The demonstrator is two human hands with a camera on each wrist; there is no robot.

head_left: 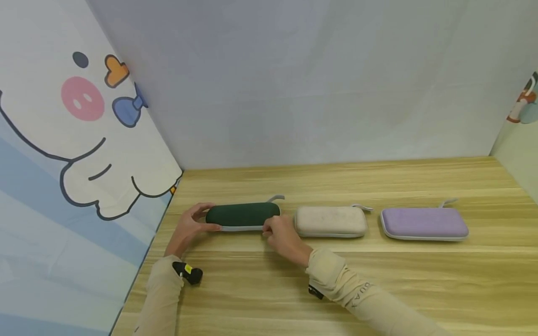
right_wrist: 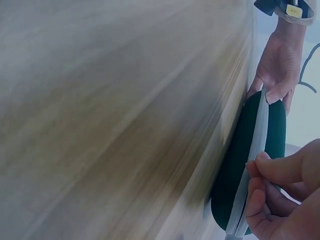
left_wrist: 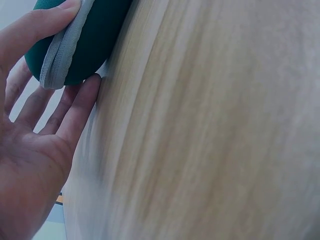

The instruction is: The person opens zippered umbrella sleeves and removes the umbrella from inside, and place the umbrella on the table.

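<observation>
I see a cream, round-cornered oblong case (head_left: 330, 220) left of a lilac, round-cornered oblong case (head_left: 424, 223) on a yellowish wood-grain tabletop (head_left: 252, 294).

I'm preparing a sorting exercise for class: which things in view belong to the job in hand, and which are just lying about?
In the job:
Green case, its end held by the left hand
Its zip, where the right hand pinches

Just lying about, it seems:
Cream case
Purple case

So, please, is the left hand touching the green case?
Touching. The left wrist view shows the left hand with its thumb laid on the green case.
</observation>
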